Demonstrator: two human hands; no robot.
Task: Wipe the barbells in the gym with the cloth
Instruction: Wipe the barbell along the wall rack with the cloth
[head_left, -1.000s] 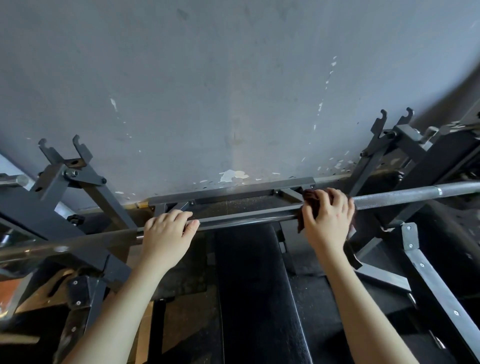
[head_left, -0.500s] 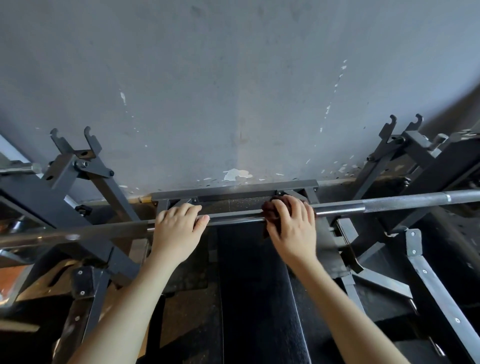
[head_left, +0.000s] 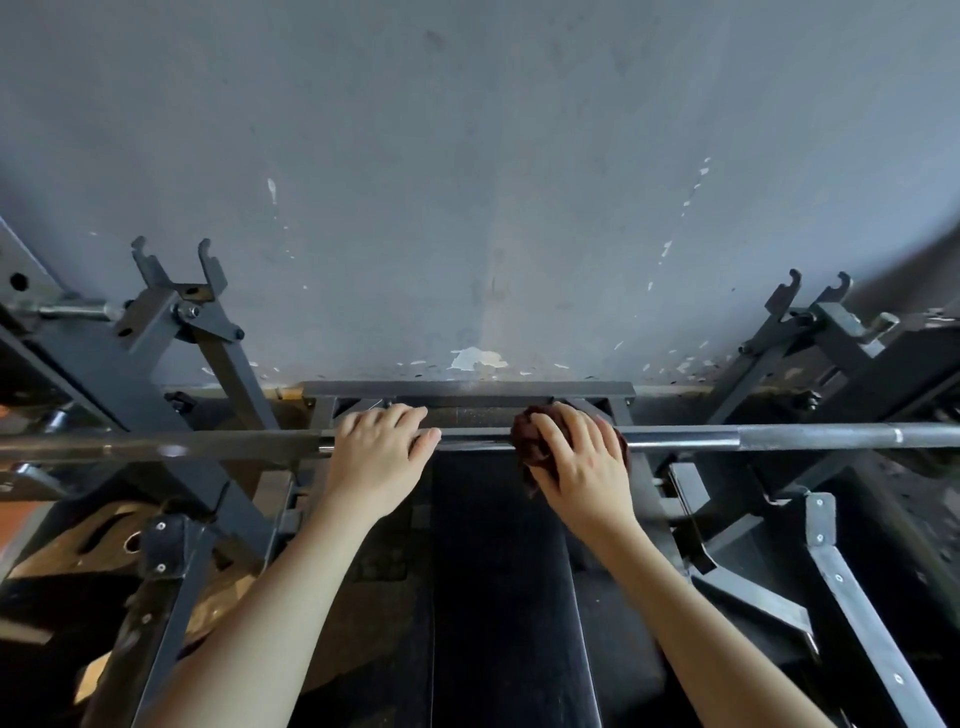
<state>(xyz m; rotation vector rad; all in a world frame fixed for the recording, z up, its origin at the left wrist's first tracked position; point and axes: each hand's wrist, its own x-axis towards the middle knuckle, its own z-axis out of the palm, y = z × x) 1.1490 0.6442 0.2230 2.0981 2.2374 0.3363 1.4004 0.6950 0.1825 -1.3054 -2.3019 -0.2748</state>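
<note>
A long steel barbell (head_left: 727, 437) lies across the bench rack, running the full width of the view. My left hand (head_left: 379, 452) grips the bar left of centre, fingers curled over its top. My right hand (head_left: 582, 462) presses a bunched dark red cloth (head_left: 527, 441) around the bar just right of centre. The cloth wraps the bar and a fold hangs below my palm. The bar between my hands is only a short bare stretch.
A black padded bench (head_left: 504, 597) runs toward me under the bar. Grey rack uprights with hooks stand at left (head_left: 208, 332) and right (head_left: 800, 322). A grey wall (head_left: 467, 182) with chipped paint rises close behind. Weight plates (head_left: 104, 540) lie at lower left.
My right hand has slid the cloth leftward along the bar toward the left hand, then paused near centre. The left hand kept its grip. The view has shifted slightly.
</note>
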